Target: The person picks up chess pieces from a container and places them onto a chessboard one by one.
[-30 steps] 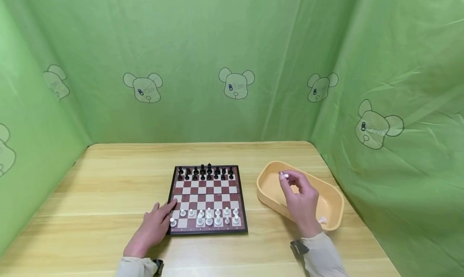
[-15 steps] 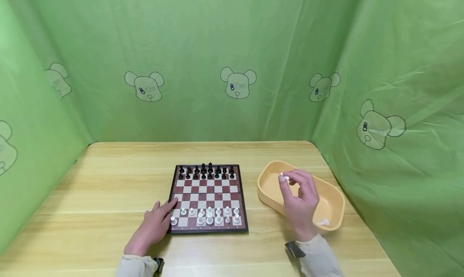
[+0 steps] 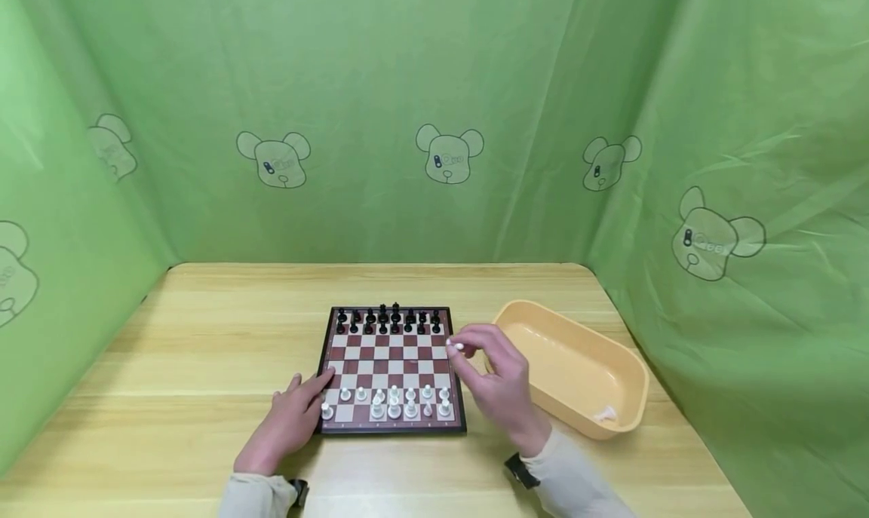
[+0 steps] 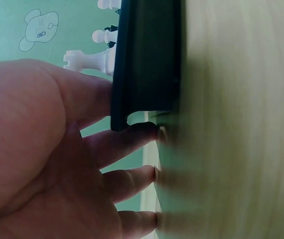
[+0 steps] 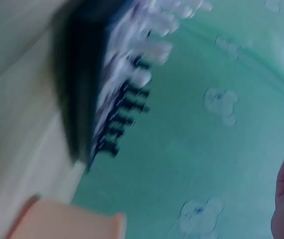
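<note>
My right hand (image 3: 501, 382) pinches a small white chess piece (image 3: 455, 345) between thumb and fingertips, above the right edge of the chessboard (image 3: 390, 357); its kind is too small to tell. At the board's left edge rests my left hand (image 3: 290, 421), one finger over the rim. In the left wrist view the other fingertips of the left hand (image 4: 47, 149) touch the table beside the board, close to a white rook (image 4: 89, 60). Black pieces (image 3: 383, 318) fill the two far rows. Several white pieces (image 3: 394, 406) stand in the two near rows, with gaps at the left.
A yellow-orange tray (image 3: 573, 363) stands on the table right of the board, a white piece (image 3: 606, 414) lying in its near end. Green curtains (image 3: 366, 216) printed with bear heads enclose the wooden table (image 3: 224, 322) at the back and sides.
My right hand has moved left from over the tray to the board's right edge, carrying the white chess piece. The left hand stays at the board's left edge.
</note>
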Demonstrator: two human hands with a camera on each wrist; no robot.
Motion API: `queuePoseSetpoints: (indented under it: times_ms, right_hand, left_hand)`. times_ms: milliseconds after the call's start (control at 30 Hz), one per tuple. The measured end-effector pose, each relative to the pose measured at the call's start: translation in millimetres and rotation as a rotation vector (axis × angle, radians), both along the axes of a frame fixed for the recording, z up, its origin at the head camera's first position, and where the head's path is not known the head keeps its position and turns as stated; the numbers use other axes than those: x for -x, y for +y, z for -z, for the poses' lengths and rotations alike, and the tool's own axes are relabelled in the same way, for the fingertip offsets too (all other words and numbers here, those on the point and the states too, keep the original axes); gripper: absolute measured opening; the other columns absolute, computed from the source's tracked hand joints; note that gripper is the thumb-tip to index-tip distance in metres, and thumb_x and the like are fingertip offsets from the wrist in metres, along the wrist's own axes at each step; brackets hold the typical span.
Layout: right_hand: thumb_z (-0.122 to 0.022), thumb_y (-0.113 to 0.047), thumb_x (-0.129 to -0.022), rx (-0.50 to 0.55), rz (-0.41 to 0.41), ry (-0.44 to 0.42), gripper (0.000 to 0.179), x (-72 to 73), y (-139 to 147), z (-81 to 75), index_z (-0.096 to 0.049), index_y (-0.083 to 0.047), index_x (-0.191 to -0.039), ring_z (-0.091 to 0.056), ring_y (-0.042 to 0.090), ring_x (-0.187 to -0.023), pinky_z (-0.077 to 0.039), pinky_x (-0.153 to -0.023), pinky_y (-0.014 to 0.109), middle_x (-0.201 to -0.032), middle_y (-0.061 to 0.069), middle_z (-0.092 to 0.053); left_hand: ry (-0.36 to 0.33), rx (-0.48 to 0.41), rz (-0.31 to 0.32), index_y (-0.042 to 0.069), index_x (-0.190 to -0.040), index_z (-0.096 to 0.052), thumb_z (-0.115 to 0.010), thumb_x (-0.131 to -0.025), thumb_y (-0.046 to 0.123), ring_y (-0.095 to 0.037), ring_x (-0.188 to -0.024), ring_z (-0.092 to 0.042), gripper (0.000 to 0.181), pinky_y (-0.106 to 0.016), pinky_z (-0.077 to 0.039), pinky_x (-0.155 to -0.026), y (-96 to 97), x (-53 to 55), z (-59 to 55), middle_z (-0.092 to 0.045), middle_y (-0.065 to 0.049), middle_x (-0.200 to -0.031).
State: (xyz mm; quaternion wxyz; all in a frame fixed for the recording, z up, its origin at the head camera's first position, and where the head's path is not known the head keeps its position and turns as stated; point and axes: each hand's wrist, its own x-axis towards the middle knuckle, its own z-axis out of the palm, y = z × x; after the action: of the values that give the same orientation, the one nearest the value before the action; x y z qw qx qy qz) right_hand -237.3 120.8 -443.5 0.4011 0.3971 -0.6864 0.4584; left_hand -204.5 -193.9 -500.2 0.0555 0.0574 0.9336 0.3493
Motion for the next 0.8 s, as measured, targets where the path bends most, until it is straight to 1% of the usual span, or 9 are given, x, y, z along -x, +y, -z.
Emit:
queuePoseSetpoints:
  times_ms: [200, 300, 400, 500, 600, 667, 800]
  right_hand:
    - [-0.072, 0.004, -0.086, -0.112, -0.075, -0.032, 0.019, -0.1, -28.1, -16.4, -0.071, 0.001, -0.105, -0.068, 0.022, -0.086, -0.06, -0.078, 0.023, -0.102, 0.013, -0.072]
    - [-0.073, 0.006, -0.085, -0.171, -0.119, -0.063, 0.022, 1.8, -42.1, -22.2, -0.071, 0.0, -0.106, -0.069, 0.022, -0.089, -0.062, -0.08, 0.027, -0.103, 0.012, -0.072]
    - [-0.074, 0.007, -0.084, -0.237, -0.162, -0.084, 0.024, 2.7, -54.5, -27.3, -0.071, 0.0, -0.106, -0.069, 0.019, -0.088, -0.061, -0.081, 0.023, -0.104, 0.011, -0.072]
    - [-0.074, 0.005, -0.086, -0.302, -0.177, -0.102, 0.023, 3.0, -64.3, -32.4, -0.071, 0.0, -0.108, -0.07, 0.017, -0.091, -0.059, -0.083, 0.019, -0.105, 0.01, -0.073]
    - [-0.074, 0.003, -0.089, -0.365, -0.189, -0.149, 0.022, 3.8, -72.3, -36.4, -0.071, 0.0, -0.11, -0.069, 0.013, -0.088, -0.057, -0.08, 0.014, -0.106, 0.009, -0.072]
    - [-0.073, -0.001, -0.091, -0.416, -0.182, -0.184, 0.021, 5.1, -77.4, -37.9, -0.071, -0.001, -0.112, -0.069, 0.013, -0.091, -0.056, -0.083, 0.014, -0.108, 0.008, -0.073]
    - [-0.071, -0.005, -0.095, -0.504, -0.207, -0.31, 0.021, 7.9, -86.8, -38.2, -0.07, -0.002, -0.115, -0.068, 0.011, -0.092, -0.056, -0.083, 0.013, -0.109, 0.007, -0.073]
  left_hand:
    - [0.004, -0.003, 0.006, 0.007, -0.153, -0.05, -0.046, -0.105, 0.009, -0.059, -0.147, -0.021, 0.048, -0.078, -0.008, -0.115, 0.4, -0.2, -0.9, -0.045, -0.028, -0.154]
    - [0.002, -0.006, 0.003, 0.007, -0.153, -0.05, -0.047, -0.105, 0.009, -0.059, -0.147, -0.02, 0.048, -0.078, -0.008, -0.115, 0.7, -0.6, -1.3, -0.045, -0.027, -0.154]
    - [-0.004, -0.007, 0.003, 0.007, -0.153, -0.05, -0.047, -0.105, 0.009, -0.059, -0.148, -0.02, 0.048, -0.078, -0.008, -0.115, 0.7, -0.4, -0.6, -0.045, -0.027, -0.155]
    - [-0.007, -0.009, 0.006, 0.007, -0.153, -0.05, -0.047, -0.106, 0.009, -0.058, -0.148, -0.02, 0.048, -0.078, -0.008, -0.115, 0.8, 0.0, 0.0, -0.046, -0.026, -0.155]
    - [-0.001, -0.005, 0.011, 0.007, -0.153, -0.051, -0.047, -0.105, 0.009, -0.059, -0.148, -0.021, 0.048, -0.079, -0.009, -0.115, 0.3, 0.7, 0.4, -0.047, -0.026, -0.154]
    - [0.003, -0.003, 0.013, 0.007, -0.153, -0.051, -0.047, -0.105, 0.009, -0.059, -0.147, -0.021, 0.048, -0.079, -0.009, -0.114, -0.3, 1.0, 0.4, -0.047, -0.026, -0.154]
    - [0.004, 0.0, 0.015, 0.007, -0.153, -0.05, -0.047, -0.105, 0.009, -0.059, -0.147, -0.022, 0.048, -0.08, -0.009, -0.113, -1.3, 0.7, 0.3, -0.048, -0.026, -0.153]
